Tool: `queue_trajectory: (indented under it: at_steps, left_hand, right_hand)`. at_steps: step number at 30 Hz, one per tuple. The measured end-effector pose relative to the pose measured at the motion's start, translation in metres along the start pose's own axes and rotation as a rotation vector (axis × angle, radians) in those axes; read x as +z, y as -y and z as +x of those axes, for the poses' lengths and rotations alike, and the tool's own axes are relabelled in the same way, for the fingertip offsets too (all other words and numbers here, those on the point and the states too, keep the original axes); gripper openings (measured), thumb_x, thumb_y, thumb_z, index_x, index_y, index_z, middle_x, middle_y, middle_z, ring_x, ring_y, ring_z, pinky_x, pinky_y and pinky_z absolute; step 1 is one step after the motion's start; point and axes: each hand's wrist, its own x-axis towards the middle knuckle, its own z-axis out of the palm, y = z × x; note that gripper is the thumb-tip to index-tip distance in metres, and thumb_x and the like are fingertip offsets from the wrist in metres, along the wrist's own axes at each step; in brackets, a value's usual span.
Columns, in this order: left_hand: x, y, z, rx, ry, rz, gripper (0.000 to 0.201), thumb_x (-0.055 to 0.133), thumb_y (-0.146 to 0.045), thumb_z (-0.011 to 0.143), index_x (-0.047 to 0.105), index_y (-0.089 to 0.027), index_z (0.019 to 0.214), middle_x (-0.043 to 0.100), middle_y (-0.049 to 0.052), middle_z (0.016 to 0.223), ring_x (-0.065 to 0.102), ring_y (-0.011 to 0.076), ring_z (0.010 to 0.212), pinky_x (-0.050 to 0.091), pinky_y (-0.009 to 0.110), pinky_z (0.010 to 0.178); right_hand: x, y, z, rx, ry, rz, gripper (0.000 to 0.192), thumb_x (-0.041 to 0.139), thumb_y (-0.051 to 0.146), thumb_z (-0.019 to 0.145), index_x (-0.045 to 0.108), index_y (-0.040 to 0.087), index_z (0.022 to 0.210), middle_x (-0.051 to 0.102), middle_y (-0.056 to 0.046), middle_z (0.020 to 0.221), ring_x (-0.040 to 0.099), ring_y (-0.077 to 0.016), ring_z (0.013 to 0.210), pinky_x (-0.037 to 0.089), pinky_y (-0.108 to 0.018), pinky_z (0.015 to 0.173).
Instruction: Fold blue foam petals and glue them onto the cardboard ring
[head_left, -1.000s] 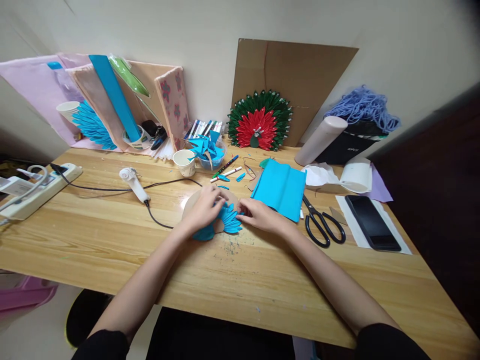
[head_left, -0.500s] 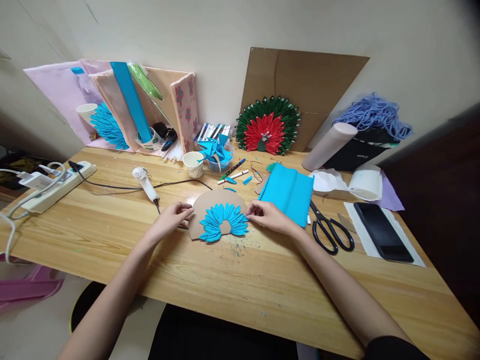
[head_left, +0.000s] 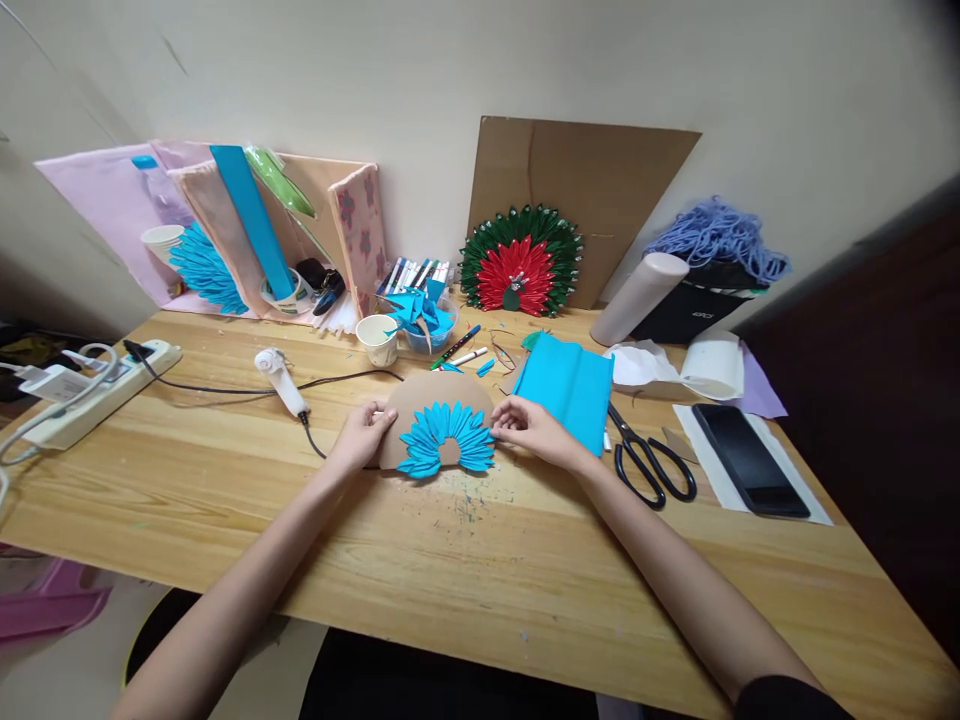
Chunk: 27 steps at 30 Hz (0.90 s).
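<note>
A rounded piece of cardboard (head_left: 431, 391) is held between my two hands, just above or on the table. A half-ring of blue crepe-paper petals (head_left: 442, 428) lies on it around a bare cardboard centre. My left hand (head_left: 363, 437) grips its left edge, thumb on top and fingers under it. At the right edge, my right hand (head_left: 536, 430) has its thumb and fingertips pinched together beside the petals. Beyond my right hand lies a folded blue crepe-paper sheet (head_left: 566, 385), with black-handled scissors (head_left: 651, 462) next to it.
A white glue gun (head_left: 280, 380) with its cable lies left, near a power strip (head_left: 105, 400). Behind are a paper cup (head_left: 377, 342), a tub of blue scraps (head_left: 427, 325), markers (head_left: 469, 357) and a red-and-green petal fan (head_left: 521, 265). A phone (head_left: 750, 460) lies right.
My left hand has closed further onto the cardboard's left edge, its thumb now over the top. The right hand stays at the right edge. The whole view has shifted slightly.
</note>
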Motion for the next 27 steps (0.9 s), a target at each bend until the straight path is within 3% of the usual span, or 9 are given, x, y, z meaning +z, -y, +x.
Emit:
queue_trajectory:
  at_steps: [9, 18, 21, 24, 27]
  left_hand:
    - [0.021, 0.001, 0.013, 0.049, -0.007, -0.071, 0.038, 0.069, -0.046, 0.053, 0.054, -0.016, 0.071, 0.064, 0.0, 0.058, 0.059, 0.0168, 0.053, 0.045, 0.028, 0.055]
    - [0.022, 0.007, 0.011, 0.052, -0.025, -0.111, 0.036, 0.069, -0.045, 0.056, 0.055, -0.016, 0.073, 0.065, -0.001, 0.06, 0.06, 0.0158, 0.054, 0.046, 0.027, 0.055]
    - [0.022, 0.008, 0.01, 0.055, -0.027, -0.141, 0.038, 0.07, -0.045, 0.056, 0.055, -0.016, 0.076, 0.066, -0.001, 0.062, 0.06, 0.0154, 0.055, 0.046, 0.026, 0.056]
    - [0.022, 0.008, 0.008, 0.052, -0.007, -0.195, 0.041, 0.07, -0.046, 0.057, 0.055, -0.015, 0.08, 0.067, 0.0, 0.064, 0.062, 0.016, 0.058, 0.048, 0.027, 0.059]
    - [0.022, 0.008, 0.007, 0.062, -0.018, -0.23, 0.044, 0.071, -0.046, 0.057, 0.055, -0.015, 0.082, 0.068, 0.0, 0.063, 0.062, 0.0162, 0.056, 0.049, 0.028, 0.059]
  right_hand:
    - [-0.014, 0.005, -0.001, 0.008, -0.129, -0.004, 0.025, 0.065, 0.034, 0.071, 0.051, 0.017, 0.085, 0.06, -0.002, 0.076, 0.056, -0.0127, 0.067, 0.046, -0.027, 0.062]
    - [-0.015, 0.011, -0.002, -0.037, -0.155, -0.133, 0.019, 0.06, 0.03, 0.074, 0.055, 0.017, 0.086, 0.061, -0.003, 0.08, 0.057, -0.0144, 0.072, 0.044, -0.027, 0.064]
    - [-0.015, 0.011, -0.001, -0.044, -0.25, -0.173, 0.022, 0.063, 0.034, 0.072, 0.054, 0.018, 0.084, 0.061, -0.004, 0.083, 0.057, -0.0152, 0.075, 0.044, -0.027, 0.063]
    - [-0.018, 0.011, 0.0, 0.048, -0.35, -0.066, 0.03, 0.067, 0.04, 0.067, 0.049, 0.019, 0.078, 0.058, -0.002, 0.079, 0.056, -0.0142, 0.07, 0.044, -0.027, 0.061]
    - [-0.021, 0.014, -0.001, 0.224, -0.224, 0.176, 0.035, 0.068, 0.044, 0.067, 0.049, 0.018, 0.08, 0.059, -0.001, 0.071, 0.057, -0.0135, 0.064, 0.046, -0.027, 0.06]
